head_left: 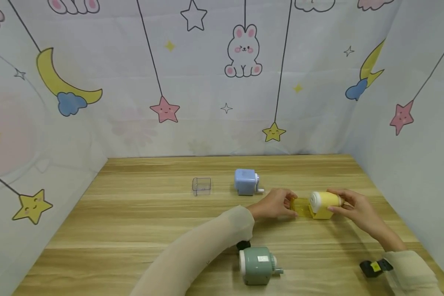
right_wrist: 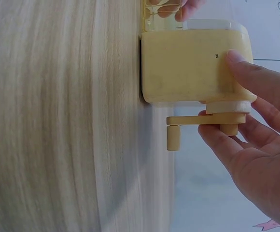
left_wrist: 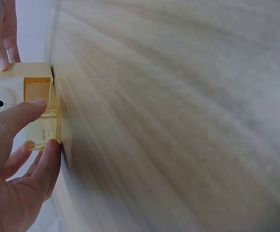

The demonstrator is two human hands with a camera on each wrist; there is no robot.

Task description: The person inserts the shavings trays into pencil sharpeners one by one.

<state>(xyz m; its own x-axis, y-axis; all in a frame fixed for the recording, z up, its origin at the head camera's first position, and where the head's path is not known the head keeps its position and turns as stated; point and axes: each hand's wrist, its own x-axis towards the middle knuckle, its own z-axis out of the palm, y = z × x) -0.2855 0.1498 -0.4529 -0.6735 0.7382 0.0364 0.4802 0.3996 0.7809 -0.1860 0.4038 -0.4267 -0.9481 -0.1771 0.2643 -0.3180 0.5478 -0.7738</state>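
A yellow crank pencil sharpener [head_left: 328, 200] with a white front stands on the right half of the table. Its see-through yellow shavings drawer [head_left: 301, 206] sticks partway out of the front, toward the left. My left hand [head_left: 276, 204] pinches the drawer [left_wrist: 42, 129] between thumb and fingers, as the left wrist view shows. From the other side my right hand [head_left: 358, 211] grips the sharpener body [right_wrist: 188, 65], thumb on the yellow casing and fingers behind the crank [right_wrist: 193, 120].
A blue pencil sharpener [head_left: 245, 182] stands farther back, with a clear empty drawer [head_left: 202, 185] lying to its left. Close to my left forearm is a green pencil sharpener [head_left: 257, 265]. Printed fabric walls [head_left: 207, 135] border the wooden table [head_left: 140, 222].
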